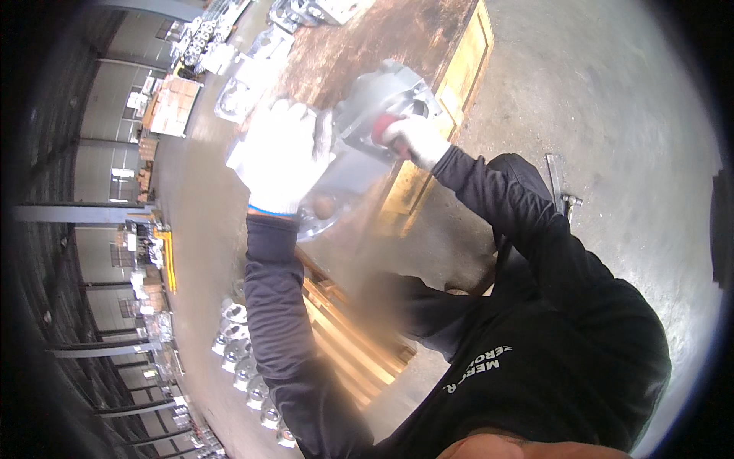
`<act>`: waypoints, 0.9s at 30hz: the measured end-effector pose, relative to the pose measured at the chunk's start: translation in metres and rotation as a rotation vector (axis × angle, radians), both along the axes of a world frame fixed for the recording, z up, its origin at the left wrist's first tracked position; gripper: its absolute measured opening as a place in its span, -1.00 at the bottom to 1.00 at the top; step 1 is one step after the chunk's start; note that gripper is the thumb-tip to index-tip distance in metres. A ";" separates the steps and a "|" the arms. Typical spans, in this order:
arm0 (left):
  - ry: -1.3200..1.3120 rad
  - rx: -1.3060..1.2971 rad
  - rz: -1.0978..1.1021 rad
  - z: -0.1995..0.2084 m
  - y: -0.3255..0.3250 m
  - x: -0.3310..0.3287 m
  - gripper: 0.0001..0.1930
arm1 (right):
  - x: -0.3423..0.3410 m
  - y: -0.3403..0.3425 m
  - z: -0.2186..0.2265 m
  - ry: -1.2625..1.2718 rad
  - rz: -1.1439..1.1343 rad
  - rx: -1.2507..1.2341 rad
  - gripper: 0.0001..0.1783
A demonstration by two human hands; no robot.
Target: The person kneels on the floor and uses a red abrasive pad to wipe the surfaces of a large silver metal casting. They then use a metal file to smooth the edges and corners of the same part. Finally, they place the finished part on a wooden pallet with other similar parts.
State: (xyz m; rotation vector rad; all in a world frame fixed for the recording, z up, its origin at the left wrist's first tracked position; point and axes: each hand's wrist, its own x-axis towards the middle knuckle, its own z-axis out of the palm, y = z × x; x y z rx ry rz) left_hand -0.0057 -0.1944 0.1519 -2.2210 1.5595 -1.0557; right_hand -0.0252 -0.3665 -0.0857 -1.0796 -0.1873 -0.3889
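A silver-grey metal casting with a round opening lies on the brown-topped wooden crate. My left hand, in a white glove with a blue cuff edge, rests on the casting's left part. Its fingers stretch away from me over the metal, though glare washes out their detail. In its white glove, my right hand is closed round a red hand tool. That tool is at the casting's opening on the right side; its working end is hidden, so its exact kind cannot be told.
More metal castings stand at the crate's far end. Below the casting is a slatted wooden pallet, with a row of castings on the floor to its left. A metal stand is right of my leg. Boxes are stacked farther left.
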 end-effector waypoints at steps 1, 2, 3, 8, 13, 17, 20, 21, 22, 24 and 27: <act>0.034 -0.001 0.019 0.001 0.000 -0.002 -0.79 | 0.003 0.003 -0.003 -0.009 0.177 0.296 -0.72; 0.070 -0.005 0.043 0.002 0.000 -0.003 -0.80 | 0.005 0.000 -0.006 -0.016 0.362 0.585 -0.72; 0.046 0.003 0.045 0.002 0.000 -0.003 -0.80 | 0.006 0.003 -0.009 -0.001 0.245 0.428 -0.74; 0.024 0.031 0.055 -0.003 -0.001 0.001 -0.79 | 0.009 0.012 -0.011 0.063 -0.189 -0.467 -0.74; 0.040 -0.039 0.026 -0.003 -0.005 -0.009 -0.85 | 0.006 0.009 0.007 0.235 -0.112 -1.367 -0.55; 0.165 -0.422 -0.090 -0.056 -0.025 -0.063 -0.88 | 0.008 -0.007 0.008 0.124 -0.135 -1.145 -0.56; 0.351 -0.839 0.085 -0.132 -0.046 -0.087 -0.78 | 0.010 -0.012 -0.011 0.327 0.386 0.271 -0.61; 0.477 -1.111 0.227 -0.166 -0.057 -0.093 -0.75 | 0.010 -0.012 -0.020 0.348 0.473 0.631 -0.62; 0.732 -1.362 0.249 -0.194 -0.066 -0.087 -0.73 | 0.010 -0.010 -0.029 0.399 0.407 0.612 -0.68; 1.463 -1.694 0.080 -0.238 -0.066 -0.064 -0.68 | 0.006 -0.008 -0.046 0.348 0.347 0.587 -0.67; 2.604 -2.326 -0.809 -0.283 -0.057 -0.025 -0.57 | -0.010 -0.009 -0.054 0.315 0.180 0.324 -0.62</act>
